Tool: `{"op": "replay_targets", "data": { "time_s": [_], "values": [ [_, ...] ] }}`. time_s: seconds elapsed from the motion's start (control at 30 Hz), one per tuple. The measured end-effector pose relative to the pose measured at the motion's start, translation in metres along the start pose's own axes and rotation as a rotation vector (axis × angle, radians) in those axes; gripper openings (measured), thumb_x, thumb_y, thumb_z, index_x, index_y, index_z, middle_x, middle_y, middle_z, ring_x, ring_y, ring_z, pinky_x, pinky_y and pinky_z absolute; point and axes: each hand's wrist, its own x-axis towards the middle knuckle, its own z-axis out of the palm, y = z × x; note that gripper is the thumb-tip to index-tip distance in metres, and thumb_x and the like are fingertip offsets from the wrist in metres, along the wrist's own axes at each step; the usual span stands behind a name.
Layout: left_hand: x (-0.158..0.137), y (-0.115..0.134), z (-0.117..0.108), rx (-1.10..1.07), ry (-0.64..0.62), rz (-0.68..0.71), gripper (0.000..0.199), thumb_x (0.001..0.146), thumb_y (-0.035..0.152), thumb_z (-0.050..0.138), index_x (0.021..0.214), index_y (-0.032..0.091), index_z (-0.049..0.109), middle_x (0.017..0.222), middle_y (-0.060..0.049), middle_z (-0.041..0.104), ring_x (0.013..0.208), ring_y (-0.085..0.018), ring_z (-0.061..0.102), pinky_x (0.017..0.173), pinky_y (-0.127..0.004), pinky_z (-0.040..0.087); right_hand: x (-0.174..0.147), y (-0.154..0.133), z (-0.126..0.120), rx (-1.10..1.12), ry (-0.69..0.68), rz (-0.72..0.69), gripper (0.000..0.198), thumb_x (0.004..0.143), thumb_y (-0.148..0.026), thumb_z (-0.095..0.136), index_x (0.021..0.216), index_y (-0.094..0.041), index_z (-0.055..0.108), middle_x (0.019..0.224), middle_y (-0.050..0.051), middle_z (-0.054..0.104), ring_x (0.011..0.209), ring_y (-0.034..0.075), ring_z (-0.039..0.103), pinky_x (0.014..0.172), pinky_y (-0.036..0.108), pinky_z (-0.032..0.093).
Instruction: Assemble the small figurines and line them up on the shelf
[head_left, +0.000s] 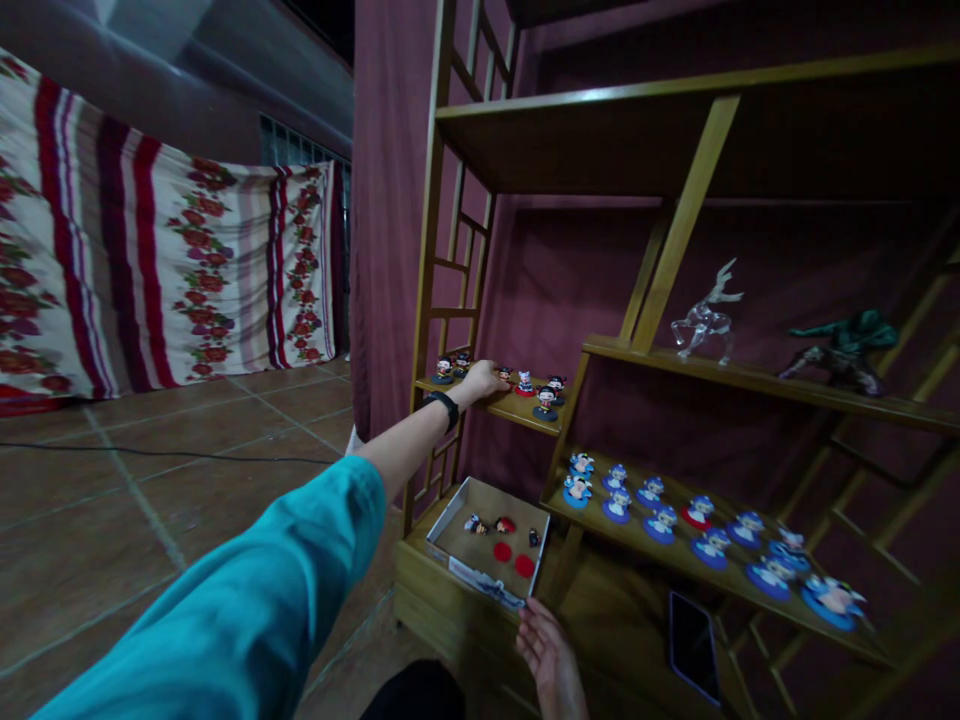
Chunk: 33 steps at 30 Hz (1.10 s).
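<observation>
My left hand (482,383), at the end of a teal sleeve and with a dark band on the wrist, reaches to the small upper-left shelf (517,408). Its fingers are closed at a small dark-haired figurine (505,374), partly hidden behind them. To the right stand a white figurine on a red base (524,383) and dark-haired figurines on dark bases (547,402); two more (444,370) are left of the hand. My right hand (547,650), palm up with fingers apart, is by the front right corner of a shallow cardboard box (480,578). Inside lie several figurines (475,524) and red discs (524,566).
On the lower right shelf, several blue-and-white figurines (661,523) stand in two rows. A phone (693,645) lies below them. Higher up are a clear deer figure (705,322) and a dark green statue (847,350). A cable (165,453) crosses the tiled floor.
</observation>
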Motion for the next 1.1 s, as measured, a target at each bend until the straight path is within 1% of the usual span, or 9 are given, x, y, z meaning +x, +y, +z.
{"op": "replay_targets", "data": {
  "time_s": [0.1,0.2,0.27,0.37,0.53,0.63,0.83,0.97,1.1],
  "values": [
    [-0.007,0.008,-0.003,0.254,0.193,0.233,0.061,0.055,0.028,0.069,0.112,0.015,0.053,0.118,-0.011,0.049,0.111,-0.027,0.040,0.092,-0.033,0.030,0.005,0.003,-0.003,0.014,0.009,0.021,0.043,0.057,-0.040,0.068,0.094,-0.021,0.063,0.092,0.005,0.068,0.087,0.019,0.060,0.079,0.033,0.046],
    [-0.006,0.020,-0.008,0.484,0.313,0.398,0.060,0.062,0.030,0.064,0.118,0.017,0.048,0.128,-0.012,0.040,0.119,-0.028,0.029,0.098,-0.039,0.022,0.009,0.004,-0.004,0.030,0.023,0.055,0.043,0.055,-0.038,0.070,0.094,-0.021,0.063,0.090,0.005,0.068,0.083,0.018,0.061,0.077,0.032,0.046],
    [0.000,0.026,-0.010,0.581,0.238,0.464,0.057,0.062,0.031,0.062,0.116,0.020,0.050,0.127,-0.009,0.041,0.121,-0.028,0.027,0.100,-0.040,0.019,0.011,0.003,-0.003,0.036,0.032,0.073,0.042,0.054,-0.036,0.071,0.093,-0.020,0.063,0.088,0.004,0.068,0.079,0.017,0.061,0.076,0.031,0.046],
    [0.014,0.032,-0.007,0.695,-0.031,0.517,0.059,0.059,0.035,0.063,0.115,0.024,0.052,0.120,-0.005,0.049,0.121,-0.028,0.027,0.101,-0.042,0.017,0.012,0.000,-0.001,0.047,0.041,0.091,0.041,0.053,-0.035,0.073,0.090,-0.020,0.064,0.085,0.004,0.069,0.076,0.016,0.061,0.074,0.030,0.046],
    [0.033,0.037,0.011,0.844,-0.275,0.437,0.061,0.051,0.032,0.066,0.110,0.022,0.056,0.119,-0.005,0.052,0.123,-0.031,0.022,0.101,-0.051,0.007,0.010,-0.004,0.003,0.049,0.076,0.090,0.043,0.047,-0.036,0.076,0.086,-0.021,0.065,0.081,0.003,0.069,0.074,0.016,0.062,0.070,0.029,0.047],
    [0.038,0.045,0.016,0.854,-0.360,0.406,0.053,0.050,0.028,0.068,0.101,0.024,0.061,0.115,-0.005,0.055,0.121,-0.030,0.026,0.100,-0.053,0.005,0.009,-0.006,0.005,0.051,0.090,0.096,0.043,0.045,-0.036,0.077,0.084,-0.022,0.065,0.080,0.002,0.069,0.073,0.016,0.061,0.070,0.029,0.047],
    [0.046,0.058,0.019,0.788,-0.509,0.277,0.048,0.044,0.017,0.072,0.091,0.025,0.066,0.100,-0.002,0.064,0.100,-0.025,0.051,0.100,-0.048,0.014,0.014,-0.006,0.003,0.051,0.097,0.096,0.044,0.042,-0.038,0.078,0.081,-0.022,0.066,0.080,0.003,0.069,0.072,0.016,0.061,0.069,0.029,0.048],
    [0.049,0.056,0.022,0.755,-0.541,0.229,0.044,0.045,0.015,0.072,0.087,0.025,0.067,0.092,-0.001,0.066,0.090,-0.023,0.056,0.096,-0.043,0.024,0.017,-0.005,-0.001,0.071,0.094,0.101,0.043,0.043,-0.037,0.078,0.082,-0.022,0.066,0.081,0.003,0.070,0.073,0.016,0.061,0.070,0.029,0.048],
    [0.051,0.053,0.025,0.742,-0.527,0.238,0.043,0.044,0.012,0.072,0.085,0.025,0.068,0.090,-0.001,0.067,0.092,-0.023,0.056,0.093,-0.040,0.029,0.016,-0.005,-0.001,0.094,0.067,0.096,0.042,0.047,-0.034,0.077,0.085,-0.021,0.066,0.083,0.004,0.069,0.074,0.016,0.061,0.071,0.030,0.047]
  ]
}}
